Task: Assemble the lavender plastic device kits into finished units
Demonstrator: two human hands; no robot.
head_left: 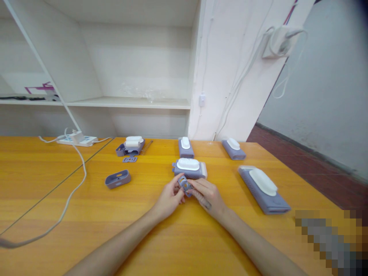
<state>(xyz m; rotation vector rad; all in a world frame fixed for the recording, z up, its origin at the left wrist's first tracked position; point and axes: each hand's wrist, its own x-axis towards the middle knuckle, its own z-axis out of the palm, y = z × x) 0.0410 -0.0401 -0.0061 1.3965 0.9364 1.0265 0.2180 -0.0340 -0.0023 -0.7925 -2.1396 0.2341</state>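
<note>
My left hand (pixel 169 194) is closed around a small purple-grey plastic part (pixel 184 184) with cut-out openings, held just above the table. My right hand (pixel 211 195) touches the same part with its fingertips. Against the palm it holds a ribbed, greyish coil that looks like a spring (pixel 202 199); the fingers partly hide it. Just beyond both hands lies a purple-grey casing (pixel 186 173) topped by a white bristled oval brush (pixel 188 164). An open purple-grey shell (pixel 117 179) rests to the left of my hands.
Similar casings stand at the back middle (pixel 186 153), back right (pixel 234 150) and right (pixel 266 199). At the back left are another casing with white parts (pixel 134 143), a flat plate (pixel 130 159) and a coil (pixel 147 147). A white cable (pixel 83 172) runs from a power strip (pixel 80 140).
</note>
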